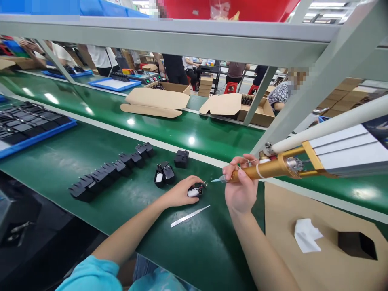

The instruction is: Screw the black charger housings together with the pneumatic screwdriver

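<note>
My left hand (pixel 181 191) is closed around an open black adapter housing (pixel 195 191) with a white block and fine wires inside, resting on the green bench. In my right hand (pixel 241 190) is a gold glue dispenser (pixel 250 173), gripped near its front end. Its pale blue nozzle (pixel 216 180) points left, a little to the right of the housing and apart from it. Silver tweezers (pixel 190 216) lie on the bench just below my left hand. Beyond that hand sit an opened adapter (pixel 164 174) with a white part showing and a closed black adapter (pixel 181 159).
A long row of black adapters (pixel 112 171) runs across the left. A blue tray (pixel 36 137) of black units stands at far left. On the right, brown cardboard (pixel 285 234) bears a white tissue (pixel 307 235) and a black case (pixel 357 245). A shelf frame (pixel 182 42) crosses above; people work beyond.
</note>
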The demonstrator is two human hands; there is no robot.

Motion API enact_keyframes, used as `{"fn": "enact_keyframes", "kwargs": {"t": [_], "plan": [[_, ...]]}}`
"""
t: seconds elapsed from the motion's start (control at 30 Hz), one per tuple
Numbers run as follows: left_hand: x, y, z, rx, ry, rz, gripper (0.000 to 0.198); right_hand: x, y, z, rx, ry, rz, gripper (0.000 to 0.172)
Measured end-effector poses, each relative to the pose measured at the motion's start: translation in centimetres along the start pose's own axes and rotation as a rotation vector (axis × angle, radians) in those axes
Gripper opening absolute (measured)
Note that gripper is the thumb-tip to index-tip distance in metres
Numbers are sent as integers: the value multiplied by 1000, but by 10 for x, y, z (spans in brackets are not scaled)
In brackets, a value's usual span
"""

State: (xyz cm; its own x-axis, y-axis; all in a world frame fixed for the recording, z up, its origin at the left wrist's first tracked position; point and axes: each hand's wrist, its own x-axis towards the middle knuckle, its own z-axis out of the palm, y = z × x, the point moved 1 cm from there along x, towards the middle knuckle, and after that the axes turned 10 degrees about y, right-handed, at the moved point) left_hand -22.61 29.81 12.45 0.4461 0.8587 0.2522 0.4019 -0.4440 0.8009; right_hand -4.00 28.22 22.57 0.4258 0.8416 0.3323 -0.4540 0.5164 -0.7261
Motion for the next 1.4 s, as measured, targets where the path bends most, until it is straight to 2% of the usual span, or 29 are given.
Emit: {"fn": "enact_keyframes", "kwargs": {"t": [0.07,0.13,0.2,0.3,0.4,0.57,0.73,0.8,1.03,1.23,1.4], "plan": [[-3,-2,1,6,91,-60,47,-1,0,1,3,-4,-4,30],[-6,-2,2,12,113,-142,43,-2,-1,2,15,-14,3,30],[-8,-1,2,40,52,-185,40,-4,-1,3,26,-33,4,29],[-9,3,2,120,-51,-118,33,-9,-2,5,16,-68,-1,27],[-10,6,3,188,-61,-81,32,-14,-2,7,21,-104,-5,26],[-13,13,12,255,156,-121,39,-17,-1,8,24,-141,-32,23],[-14,24,12,241,402,-23,34,-17,-1,8,58,-156,-61,20],[-14,27,9,223,465,22,33,-17,-1,8,67,-156,-69,19],[-15,36,6,174,531,118,32,-18,-2,9,60,-145,-88,18],[-17,37,7,210,539,142,31,-18,-3,10,52,-121,-106,9],[-16,38,5,200,530,123,31,-18,-3,11,44,-139,-81,22]]}}
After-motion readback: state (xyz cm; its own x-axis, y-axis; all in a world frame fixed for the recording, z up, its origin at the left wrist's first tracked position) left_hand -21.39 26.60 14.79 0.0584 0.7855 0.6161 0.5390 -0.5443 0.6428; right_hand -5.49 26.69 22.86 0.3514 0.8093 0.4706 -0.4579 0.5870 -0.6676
